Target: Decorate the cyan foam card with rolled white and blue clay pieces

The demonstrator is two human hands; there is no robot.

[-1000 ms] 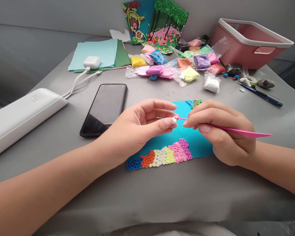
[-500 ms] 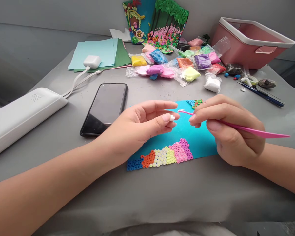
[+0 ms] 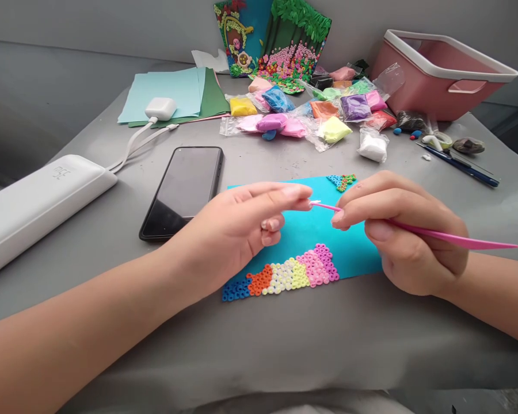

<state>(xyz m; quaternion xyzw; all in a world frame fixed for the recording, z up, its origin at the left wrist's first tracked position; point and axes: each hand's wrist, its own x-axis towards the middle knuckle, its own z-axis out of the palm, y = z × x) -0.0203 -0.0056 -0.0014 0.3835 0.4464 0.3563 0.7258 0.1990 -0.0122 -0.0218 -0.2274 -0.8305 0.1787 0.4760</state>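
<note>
Pink clay tool (image 3: 418, 231): gripped near its thin end by right hand (image 3: 408, 233), fingers closed around shaft, flat tail pointing right past the wrist.
Tool tip: touching left fingertips (image 3: 297, 198), a tiny white clay bit (image 3: 314, 202) on it.
Left hand (image 3: 237, 230): thumb and forefinger pinched together at the tip, other fingers curled.
Blue card (image 3: 311, 230): lying below both hands' fingers; rows of coloured clay rings (image 3: 285, 275) along its near edge.
Phone (image 3: 183, 190): left of left fingers, dark screen up.
Clay packets (image 3: 315, 112): well beyond fingers.

Black phone (image 3: 183, 190) beside white case (image 3: 34, 207) — clay bags (image 3: 311, 112), pink bin (image 3: 440, 75) behind.
</note>
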